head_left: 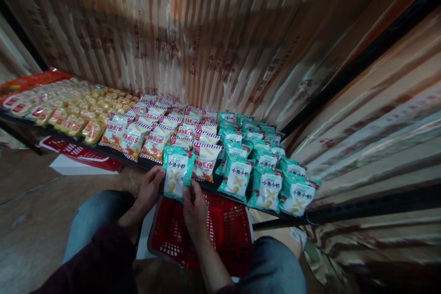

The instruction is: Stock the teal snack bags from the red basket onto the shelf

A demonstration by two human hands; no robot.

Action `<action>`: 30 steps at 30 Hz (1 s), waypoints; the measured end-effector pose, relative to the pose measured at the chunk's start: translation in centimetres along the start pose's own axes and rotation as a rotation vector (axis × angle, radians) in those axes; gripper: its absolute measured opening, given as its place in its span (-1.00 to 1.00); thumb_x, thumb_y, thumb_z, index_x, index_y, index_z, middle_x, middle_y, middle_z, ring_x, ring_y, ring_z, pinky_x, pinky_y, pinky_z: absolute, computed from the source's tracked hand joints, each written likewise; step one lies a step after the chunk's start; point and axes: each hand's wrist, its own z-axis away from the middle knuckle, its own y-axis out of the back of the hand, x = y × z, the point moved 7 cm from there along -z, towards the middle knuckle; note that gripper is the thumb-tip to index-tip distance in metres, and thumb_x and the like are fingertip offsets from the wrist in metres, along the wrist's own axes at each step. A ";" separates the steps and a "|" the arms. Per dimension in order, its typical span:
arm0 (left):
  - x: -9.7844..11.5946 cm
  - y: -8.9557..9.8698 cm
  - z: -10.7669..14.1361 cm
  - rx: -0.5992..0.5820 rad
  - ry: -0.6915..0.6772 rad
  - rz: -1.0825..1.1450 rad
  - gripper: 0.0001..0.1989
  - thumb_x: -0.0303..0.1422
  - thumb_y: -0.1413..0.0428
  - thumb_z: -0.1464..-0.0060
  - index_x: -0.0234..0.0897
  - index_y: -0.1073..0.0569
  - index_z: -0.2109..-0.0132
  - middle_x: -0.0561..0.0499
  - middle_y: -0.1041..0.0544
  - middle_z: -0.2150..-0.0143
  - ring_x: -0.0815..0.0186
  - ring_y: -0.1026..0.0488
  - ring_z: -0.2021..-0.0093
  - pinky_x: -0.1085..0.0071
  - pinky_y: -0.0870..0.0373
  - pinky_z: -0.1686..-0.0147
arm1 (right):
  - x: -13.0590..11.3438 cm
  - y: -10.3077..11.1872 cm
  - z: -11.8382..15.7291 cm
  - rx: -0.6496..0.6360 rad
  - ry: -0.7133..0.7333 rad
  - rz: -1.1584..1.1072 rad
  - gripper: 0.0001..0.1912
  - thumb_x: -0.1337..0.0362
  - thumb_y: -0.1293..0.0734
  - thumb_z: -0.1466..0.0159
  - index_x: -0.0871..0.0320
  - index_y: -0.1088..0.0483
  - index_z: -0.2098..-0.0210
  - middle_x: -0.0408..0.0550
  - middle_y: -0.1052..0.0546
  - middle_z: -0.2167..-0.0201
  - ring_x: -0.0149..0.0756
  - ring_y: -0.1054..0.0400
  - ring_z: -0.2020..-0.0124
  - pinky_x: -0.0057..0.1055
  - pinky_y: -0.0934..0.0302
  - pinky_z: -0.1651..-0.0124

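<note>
Between my two hands I hold a teal and white snack bag (177,173) upright, its printed front facing me. My left hand (151,187) grips its left edge, and my right hand (195,206) pinches its lower right corner. The bag is in front of the shelf edge, above a red plastic basket (230,232). Just behind it stand red, white and orange snack bags (206,161) in rows. To the right, more teal bags (268,188) of the same kind stand in rows on the shelf.
Yellow-packed small cakes (91,131) fill the shelf's left part, with an orange package (41,78) at the far end. Another red basket (82,154) sits below on the left. A dark post (344,73) rises at the right, and striped plastic sheeting (206,32) hangs behind.
</note>
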 end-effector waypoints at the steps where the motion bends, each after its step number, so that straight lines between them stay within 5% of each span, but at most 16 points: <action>1: 0.1 0.2 0.0 0.013 -0.001 -0.006 -0.70 -0.09 -0.08 0.07 -0.24 -0.32 0.48 0.18 -0.24 0.58 0.45 -0.17 0.55 0.55 -0.17 0.57 | 0.1 -0.1 0.0 -0.005 0.001 0.005 -0.60 0.08 -0.22 -0.23 0.15 -0.37 0.01 0.00 -0.52 0.07 -0.23 -0.40 0.10 -0.34 -0.24 0.03; 9: 0.2 0.6 0.5 0.034 -0.033 -0.064 -0.69 -0.08 -0.07 0.07 -0.24 -0.33 0.49 0.16 -0.24 0.58 0.43 -0.18 0.54 0.54 -0.18 0.56 | -0.1 -0.2 1.1 -0.001 0.048 0.072 -0.64 0.08 -0.19 -0.26 0.11 -0.41 0.06 -0.03 -0.56 0.16 -0.25 -0.44 0.17 -0.38 -0.25 0.09; 20: -1.4 -1.5 2.1 -0.136 0.007 -0.046 -0.66 -0.05 -0.11 0.07 -0.24 -0.31 0.48 0.16 -0.25 0.56 0.45 -0.19 0.54 0.56 -0.21 0.56 | 0.0 3.3 2.8 0.074 0.073 0.110 -0.66 0.09 -0.12 -0.32 0.15 -0.42 0.20 -0.10 -0.52 0.36 -0.37 -0.34 0.38 -0.50 -0.20 0.30; 30: -0.7 -3.7 4.3 -0.198 -0.191 -0.276 -0.67 -0.07 0.00 -0.05 -0.24 -0.36 0.44 0.10 -0.36 0.54 0.38 -0.29 0.49 0.51 -0.26 0.49 | 0.8 5.4 3.6 0.161 -0.004 0.000 -0.64 0.01 -0.17 -0.27 0.13 -0.40 0.18 -0.07 -0.53 0.32 -0.32 -0.38 0.31 -0.47 -0.24 0.27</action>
